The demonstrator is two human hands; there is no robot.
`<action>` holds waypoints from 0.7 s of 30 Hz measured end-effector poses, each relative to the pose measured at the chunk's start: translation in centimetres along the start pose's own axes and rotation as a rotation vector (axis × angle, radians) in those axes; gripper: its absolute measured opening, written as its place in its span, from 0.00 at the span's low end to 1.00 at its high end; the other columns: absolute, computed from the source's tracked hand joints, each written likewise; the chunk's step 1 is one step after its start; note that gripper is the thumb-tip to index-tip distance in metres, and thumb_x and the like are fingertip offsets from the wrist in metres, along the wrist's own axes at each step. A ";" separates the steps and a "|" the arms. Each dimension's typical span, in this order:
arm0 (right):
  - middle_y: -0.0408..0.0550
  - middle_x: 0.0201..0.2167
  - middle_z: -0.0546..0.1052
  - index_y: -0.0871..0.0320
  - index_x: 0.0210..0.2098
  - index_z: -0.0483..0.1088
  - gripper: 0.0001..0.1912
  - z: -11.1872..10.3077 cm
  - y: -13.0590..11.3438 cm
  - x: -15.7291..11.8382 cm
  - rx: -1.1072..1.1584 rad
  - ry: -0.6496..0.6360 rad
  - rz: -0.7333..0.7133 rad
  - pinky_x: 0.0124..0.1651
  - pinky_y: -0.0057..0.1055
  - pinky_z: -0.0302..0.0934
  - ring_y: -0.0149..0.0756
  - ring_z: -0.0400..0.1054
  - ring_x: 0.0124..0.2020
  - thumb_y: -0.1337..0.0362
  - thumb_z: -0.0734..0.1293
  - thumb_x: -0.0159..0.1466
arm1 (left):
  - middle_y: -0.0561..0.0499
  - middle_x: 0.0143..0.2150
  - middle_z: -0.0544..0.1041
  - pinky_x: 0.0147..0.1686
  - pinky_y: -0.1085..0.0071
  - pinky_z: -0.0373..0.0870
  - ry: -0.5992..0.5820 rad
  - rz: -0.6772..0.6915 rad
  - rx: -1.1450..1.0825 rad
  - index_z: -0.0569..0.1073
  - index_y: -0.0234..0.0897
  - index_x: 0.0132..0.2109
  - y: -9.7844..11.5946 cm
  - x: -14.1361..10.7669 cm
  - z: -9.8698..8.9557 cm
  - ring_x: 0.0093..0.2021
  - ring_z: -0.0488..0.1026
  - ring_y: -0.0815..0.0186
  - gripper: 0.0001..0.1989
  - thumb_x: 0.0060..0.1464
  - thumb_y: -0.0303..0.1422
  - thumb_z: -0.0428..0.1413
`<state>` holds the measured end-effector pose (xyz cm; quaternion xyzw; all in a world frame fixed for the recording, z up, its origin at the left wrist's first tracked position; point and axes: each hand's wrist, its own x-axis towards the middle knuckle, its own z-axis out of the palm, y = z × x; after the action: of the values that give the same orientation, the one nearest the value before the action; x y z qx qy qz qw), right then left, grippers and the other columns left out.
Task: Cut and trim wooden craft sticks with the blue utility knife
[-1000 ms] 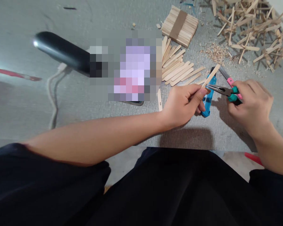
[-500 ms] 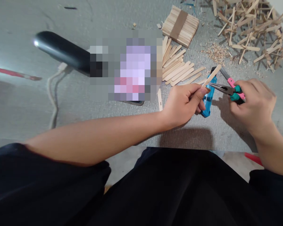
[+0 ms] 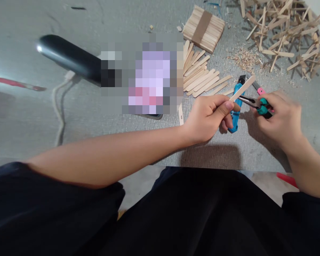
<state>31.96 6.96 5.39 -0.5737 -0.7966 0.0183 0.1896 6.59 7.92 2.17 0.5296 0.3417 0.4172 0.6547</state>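
Note:
Between thumb and fingers, my left hand (image 3: 210, 115) pinches a flat wooden stick (image 3: 244, 86) that slants up to the right. My right hand (image 3: 280, 119) is wrapped round green-and-black needle-nose pliers (image 3: 262, 106). Their metal jaws point left and reach the stick's lower side near my left fingertips; whether they grip it cannot be made out. Beneath the stick lies a blue cutter (image 3: 236, 117) on the table, partly covered by my left fingers. A pink-handled tool (image 3: 260, 91) lies behind the pliers, partly hidden by my right hand.
Loose sticks (image 3: 205, 81) fan out beyond my left hand, below a banded bundle (image 3: 209, 30). Wood crumbs (image 3: 246, 59) and a heap of joined sticks (image 3: 278, 35) lie at the back right. Leftward are a blurred-out phone (image 3: 152, 78), a black device (image 3: 72, 58) with a cable, and a red brush (image 3: 13, 82).
The pliers and my right hand have moved left, bringing the jaws closer in under the stick. The stick's free end has swung slightly right and down.

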 end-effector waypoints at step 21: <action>0.45 0.30 0.78 0.50 0.37 0.75 0.07 0.1 -0.1 0.4 0.232 -0.058 -0.071 0.37 0.40 0.63 0.42 0.72 0.32 0.66 0.70 0.58 | 0.53 0.20 0.78 0.14 0.73 0.69 -0.195 -0.118 -0.213 0.82 0.38 0.39 0.7 0.5 -0.6 0.14 0.71 0.69 0.31 0.61 0.65 0.69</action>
<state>31.70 7.32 5.39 -0.5184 -0.8143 0.1202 0.2319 6.12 8.69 2.71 0.4742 0.2609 0.3584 0.7606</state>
